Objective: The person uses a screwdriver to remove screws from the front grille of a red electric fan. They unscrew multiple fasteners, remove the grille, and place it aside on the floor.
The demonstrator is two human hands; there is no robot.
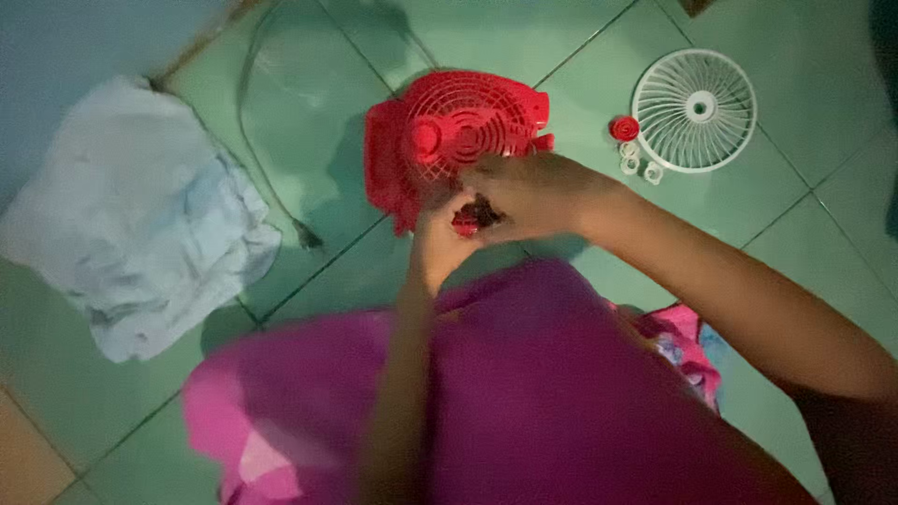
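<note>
A red plastic fan housing (pixel 449 131) with a round grille is held over the green tiled floor. My left hand (pixel 438 234) grips its lower edge from below. My right hand (pixel 528 192) closes on the same lower part, fingers bent around a small dark piece between both hands. What that piece is stays unclear in the dim, blurred picture. My magenta garment (pixel 524 402) fills the lower middle.
A white round fan grille (pixel 694 110) lies on the floor at upper right, with a small red knob (pixel 624 128) and a few white rings (pixel 639 165) beside it. A crumpled pale blue cloth (pixel 131 215) lies at left. A thin cable (pixel 257 159) runs past it.
</note>
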